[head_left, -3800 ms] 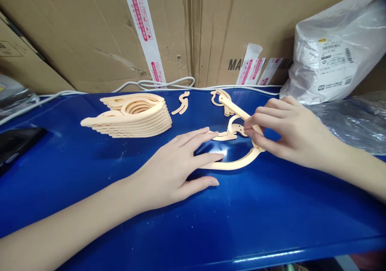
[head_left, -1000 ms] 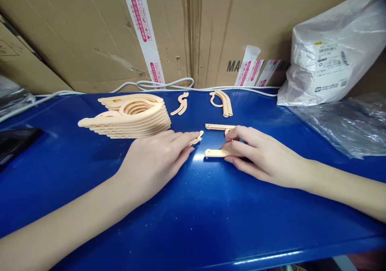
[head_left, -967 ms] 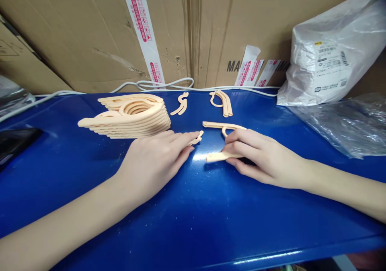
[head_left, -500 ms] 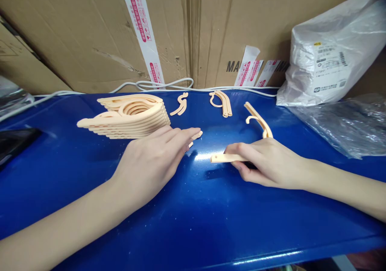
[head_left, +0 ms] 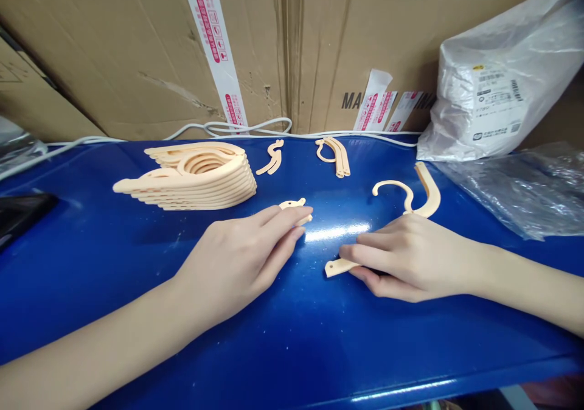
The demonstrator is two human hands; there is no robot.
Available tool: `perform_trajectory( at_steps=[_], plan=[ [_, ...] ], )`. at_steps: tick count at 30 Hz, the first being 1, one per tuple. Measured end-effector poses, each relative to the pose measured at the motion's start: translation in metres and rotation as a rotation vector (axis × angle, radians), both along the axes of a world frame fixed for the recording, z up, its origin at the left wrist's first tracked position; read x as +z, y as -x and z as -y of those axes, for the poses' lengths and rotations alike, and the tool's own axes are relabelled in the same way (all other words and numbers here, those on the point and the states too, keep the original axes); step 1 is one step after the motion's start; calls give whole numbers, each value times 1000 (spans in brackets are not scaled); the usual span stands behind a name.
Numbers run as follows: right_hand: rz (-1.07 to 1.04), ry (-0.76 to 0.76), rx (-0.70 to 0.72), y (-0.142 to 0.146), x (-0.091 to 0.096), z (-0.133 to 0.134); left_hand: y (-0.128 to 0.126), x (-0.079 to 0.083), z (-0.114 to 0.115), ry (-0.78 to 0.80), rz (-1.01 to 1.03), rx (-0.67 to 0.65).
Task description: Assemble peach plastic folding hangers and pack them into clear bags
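In the head view, a blue worktop [head_left: 292, 337] is seen from above with both of the person's forearms reaching in over it. The right hand [head_left: 410, 255] is laid on a peach plastic hanger [head_left: 429, 194] right of centre. Its grip is closed: the fingers are curled over one arm of the hanger and the thumb is tucked below it, so that only the arm's tip sticks out to the left of the fingertips. The hanger's hook and its other arm rise beyond the knuckles, unfolded and curving away from the hand.

The left hand [head_left: 237, 255] is held flat, palm down, with its grip open and nothing clasped. Its extended fingertips rest on a small peach piece [head_left: 294, 204] lying on the worktop, just beside the hanger's free tip but apart from it.

A stack of folded hangers [head_left: 191, 176] is placed further back on the left. A small S-shaped part [head_left: 272, 157] and a bundle of curved parts [head_left: 336, 154] lie behind the hands. Along the rear edge a white cable [head_left: 246, 129] is run in front of cardboard boxes [head_left: 137, 45]. A white plastic bag [head_left: 497, 75] is set at the back right.
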State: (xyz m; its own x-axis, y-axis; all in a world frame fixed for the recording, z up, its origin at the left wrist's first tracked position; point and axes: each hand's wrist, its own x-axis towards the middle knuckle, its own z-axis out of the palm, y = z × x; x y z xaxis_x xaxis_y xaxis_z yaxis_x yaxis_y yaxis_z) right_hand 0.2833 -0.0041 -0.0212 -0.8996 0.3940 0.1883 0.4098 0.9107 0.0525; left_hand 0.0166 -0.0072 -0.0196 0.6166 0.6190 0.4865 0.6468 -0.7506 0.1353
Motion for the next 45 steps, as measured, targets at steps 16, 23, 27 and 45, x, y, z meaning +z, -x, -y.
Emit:
perform_trajectory(
  at_steps=[16, 23, 27, 45],
  plan=[
    [-51, -318, 43, 4, 2, 10, 2, -1, 2, 4, -22, -21],
    [-72, -293, -26, 10, -1, 5, 1, -1, 3, 10, -59, -30],
    [-128, -229, -54, 10, -2, 1, 1, 0, 4, 62, -122, -96],
    [-169, -156, -84, 14, -2, 3, -2, 3, 6, 272, -169, -150]
  ],
)
